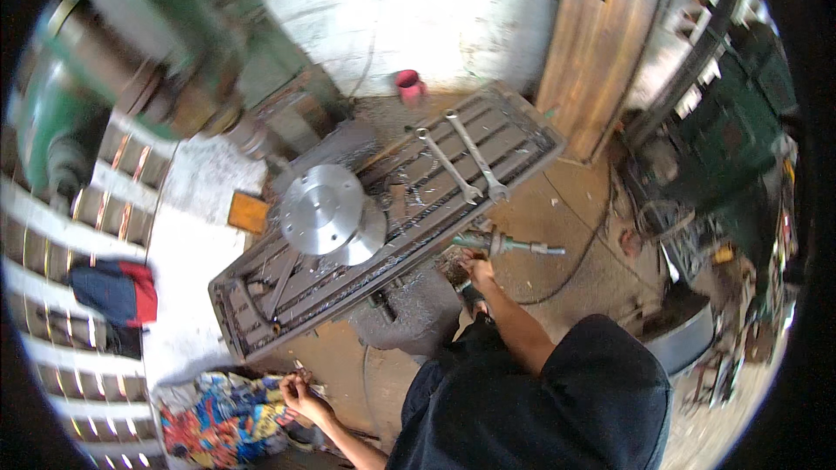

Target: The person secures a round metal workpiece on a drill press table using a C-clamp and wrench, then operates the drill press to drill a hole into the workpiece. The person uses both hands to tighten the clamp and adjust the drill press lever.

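Now, green shaft [498,243]: seen just off the near edge of the slotted table [522,144], pointed right.
Right hand [475,266]: held at the shaft's left end, fingers bent; whether it is clamped there cannot be told.
Handling: judged best done with an even, steady grip, skin kept off the metal chips [396,254].
Disc [320,207]: set on the table's left half, near the spindle [251,137].
Wrenches [475,155]: laid toward the table's far right.
Left hand [302,399]: held well apart, fingers curled, near the rags [222,418]; any grip cannot be told.
Red cup [409,87]: stood beyond the table; contents cannot be made out.
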{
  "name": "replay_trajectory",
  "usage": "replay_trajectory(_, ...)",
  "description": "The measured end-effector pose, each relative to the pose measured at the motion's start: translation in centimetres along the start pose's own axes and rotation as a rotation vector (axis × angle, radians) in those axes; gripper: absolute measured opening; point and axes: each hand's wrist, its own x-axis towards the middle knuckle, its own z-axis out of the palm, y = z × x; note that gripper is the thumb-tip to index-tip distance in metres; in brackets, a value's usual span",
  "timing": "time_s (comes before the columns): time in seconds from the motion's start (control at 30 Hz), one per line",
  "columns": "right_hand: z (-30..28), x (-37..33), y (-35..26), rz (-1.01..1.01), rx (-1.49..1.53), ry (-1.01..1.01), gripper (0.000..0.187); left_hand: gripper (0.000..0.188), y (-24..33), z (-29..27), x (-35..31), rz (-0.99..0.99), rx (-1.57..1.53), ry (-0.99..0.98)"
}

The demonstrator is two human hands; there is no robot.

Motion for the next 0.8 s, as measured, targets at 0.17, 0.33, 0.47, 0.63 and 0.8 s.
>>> replay_trajectory(0.17, -9.6, -3.4, -8.4, -0.065, 0.686, 0.312, 0.043, 0.006, -1.2, 2.4, 2.4, -0.108, -0.054, -0.169)
replay_trajectory(0.33, -8.2, -4.0, -16.1, -0.105, 0.751, 0.059, 0.037, 0.004, -0.6, 6.3, 6.7, -0.137, -0.085, -0.297)
replay_trajectory(0.47, -5.7, -1.7, -16.0, -0.225, 0.525, 0.317, 0.023, 0.005, 0.8, 11.5, 8.9, -0.046, -0.097, -0.434)
replay_trajectory(0.63, -8.7, -1.4, -15.1, -0.449, 0.498, 0.686, 0.014, 0.001, 1.7, 14.0, 8.4, 0.062, -0.031, -0.55)
replay_trajectory(0.8, -11.4, -8.2, -20.2, -0.736, 0.2, 0.684, 0.005, 0.003, 2.6, 11.5, 6.9, -0.064, -0.073, -0.412)
